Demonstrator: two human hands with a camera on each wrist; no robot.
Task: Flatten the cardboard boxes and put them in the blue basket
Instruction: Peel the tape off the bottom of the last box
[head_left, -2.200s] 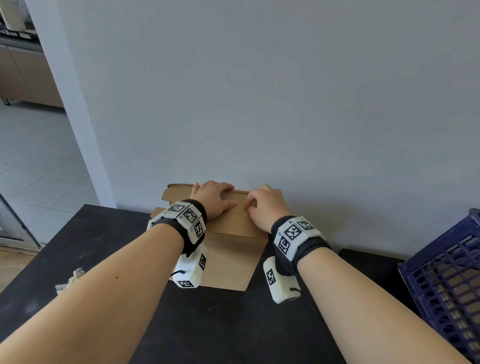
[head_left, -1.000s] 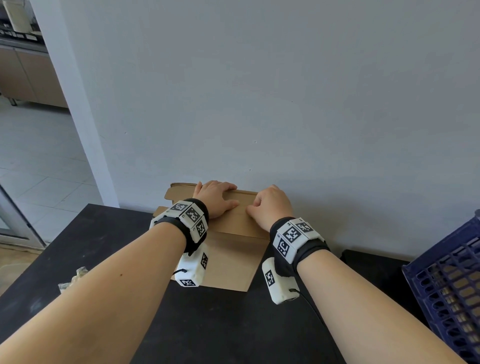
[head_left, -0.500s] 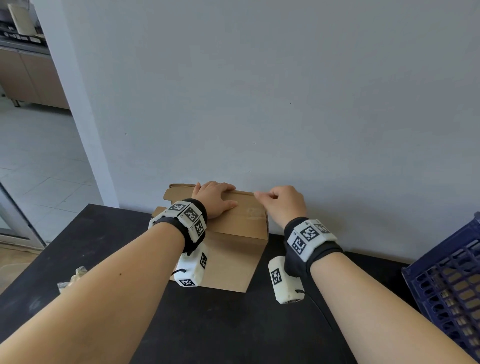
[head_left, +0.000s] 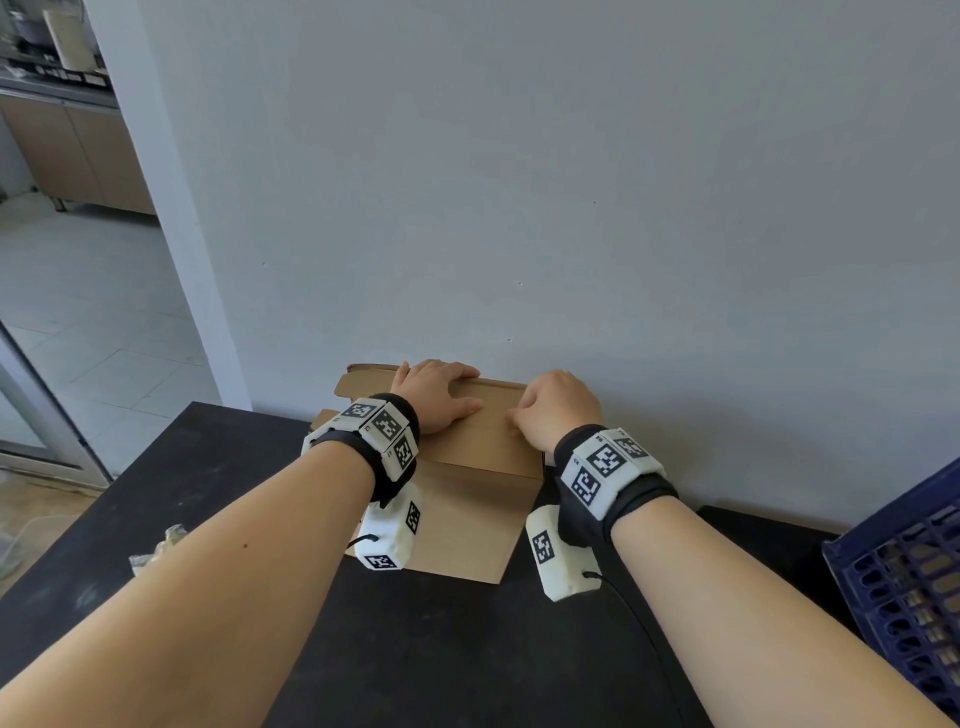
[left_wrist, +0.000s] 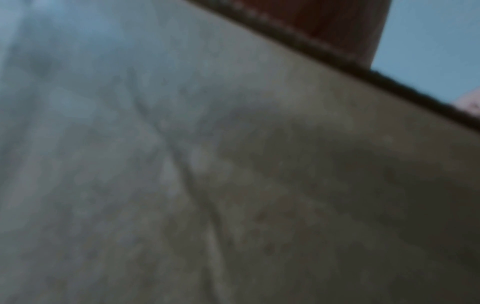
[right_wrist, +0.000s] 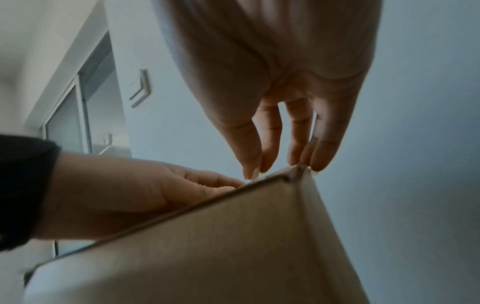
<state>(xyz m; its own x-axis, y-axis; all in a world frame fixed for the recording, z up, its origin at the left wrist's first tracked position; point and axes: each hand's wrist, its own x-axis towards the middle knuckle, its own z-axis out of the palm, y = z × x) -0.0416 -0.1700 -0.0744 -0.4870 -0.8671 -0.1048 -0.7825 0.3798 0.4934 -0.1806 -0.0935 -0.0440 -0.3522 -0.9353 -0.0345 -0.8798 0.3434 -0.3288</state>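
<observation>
A brown cardboard box (head_left: 470, 525) stands upright on the black table (head_left: 467, 654), pushed against the grey wall, with a flap sticking out at its upper left. My left hand (head_left: 441, 397) lies flat on the box top, fingers straight. My right hand (head_left: 553, 410) rests beside it on the top's right part. In the right wrist view its straight fingertips (right_wrist: 319, 162) touch the box's (right_wrist: 207, 246) upper corner, and the left hand (right_wrist: 130, 185) lies flat along the top edge. The left wrist view is filled with blurred cardboard (left_wrist: 233, 185). The blue basket (head_left: 904, 587) stands at the right edge.
A crumpled bit of clear plastic (head_left: 156, 548) lies on the table's left side. The wall is directly behind the box. A doorway onto a tiled floor opens at the left. The table's left edge is near my left forearm.
Half a second ago my right hand had shifted to the box's right end; now it is back further left on the top. The left hand and box stay put.
</observation>
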